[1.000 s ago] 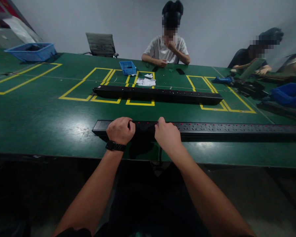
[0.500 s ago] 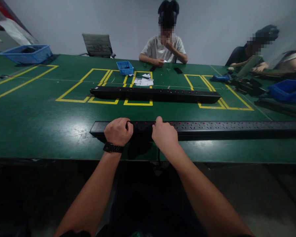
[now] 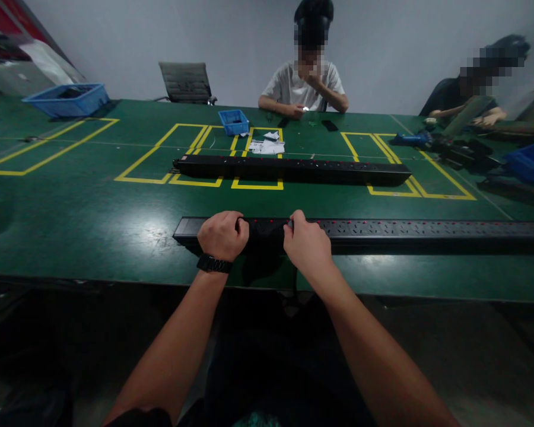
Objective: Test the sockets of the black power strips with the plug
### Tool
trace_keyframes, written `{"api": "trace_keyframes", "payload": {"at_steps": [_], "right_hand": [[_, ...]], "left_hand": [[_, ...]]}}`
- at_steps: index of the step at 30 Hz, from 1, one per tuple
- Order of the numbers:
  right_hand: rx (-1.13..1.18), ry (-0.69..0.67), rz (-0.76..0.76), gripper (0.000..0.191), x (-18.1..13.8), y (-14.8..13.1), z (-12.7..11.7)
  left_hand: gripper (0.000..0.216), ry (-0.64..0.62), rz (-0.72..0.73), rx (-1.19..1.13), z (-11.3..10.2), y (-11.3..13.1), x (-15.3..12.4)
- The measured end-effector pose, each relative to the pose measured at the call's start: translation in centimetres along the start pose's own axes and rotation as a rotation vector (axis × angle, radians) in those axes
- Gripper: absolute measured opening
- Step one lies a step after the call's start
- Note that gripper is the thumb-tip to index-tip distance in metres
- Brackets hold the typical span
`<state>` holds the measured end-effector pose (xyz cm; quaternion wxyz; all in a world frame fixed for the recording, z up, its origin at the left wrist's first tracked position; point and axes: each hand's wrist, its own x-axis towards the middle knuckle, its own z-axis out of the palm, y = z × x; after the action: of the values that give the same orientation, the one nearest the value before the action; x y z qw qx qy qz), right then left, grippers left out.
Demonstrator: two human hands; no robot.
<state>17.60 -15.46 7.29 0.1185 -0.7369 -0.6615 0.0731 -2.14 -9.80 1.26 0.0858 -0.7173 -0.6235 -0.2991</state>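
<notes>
A long black power strip point(image 3: 382, 230) with a row of sockets and small red marks lies along the near side of the green table. Above its left part my left hand point(image 3: 223, 235), with a black watch on the wrist, is closed in a fist. My right hand point(image 3: 308, 240) is closed too, thumb and fingers pinched together, a short way to the right. Something dark point(image 3: 267, 230) spans the gap between them over the strip; its shape is lost against the black. A thin dark cord point(image 3: 295, 279) hangs below my right hand at the table edge.
A second black power strip point(image 3: 293, 170) lies farther back across yellow tape outlines. Behind it are a small blue bin point(image 3: 234, 123), white papers point(image 3: 267, 146) and a phone point(image 3: 330, 126). A larger blue bin point(image 3: 69, 101) stands far left. People point(image 3: 309, 89) sit across the table.
The whole view has shifted, so things appear slightly farther right. Both hands keep about the same place over the strip and stay closed.
</notes>
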Motion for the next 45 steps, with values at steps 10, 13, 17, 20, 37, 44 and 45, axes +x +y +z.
{"api": "trace_keyframes", "payload": {"at_steps": [10, 13, 17, 20, 37, 44, 45], "right_hand": [[0.117, 0.057, -0.011, 0.028, -0.1, 0.6, 0.8], [0.209, 0.093, -0.019, 0.029, -0.2, 0.9, 1.2], [0.277, 0.137, -0.009, 0.030, -0.2, 1.2, 1.7], [0.388, 0.166, -0.054, 0.028, -0.3, 1.2, 1.1], [0.307, 0.264, -0.072, 0.030, 0.2, 5.7, -1.0], [0.064, 0.189, -0.026, 0.034, -0.4, 4.5, -0.6], [0.053, 0.177, -0.020, 0.033, -0.3, 4.4, -0.7]], "left_hand": [[0.031, 0.005, 0.000, -0.001, 0.0, 0.0, 0.1], [0.031, 0.010, -0.001, -0.004, -0.1, 0.0, 0.1], [0.031, 0.015, 0.003, -0.019, -0.1, 0.0, 0.1], [0.031, 0.013, 0.000, -0.035, 0.0, 0.0, 0.1], [0.031, 0.023, 0.001, -0.024, 0.1, -0.1, 0.0], [0.030, 0.021, 0.008, -0.020, 0.0, -0.2, 0.1], [0.030, 0.026, 0.008, -0.018, 0.0, -0.1, 0.0]]}}
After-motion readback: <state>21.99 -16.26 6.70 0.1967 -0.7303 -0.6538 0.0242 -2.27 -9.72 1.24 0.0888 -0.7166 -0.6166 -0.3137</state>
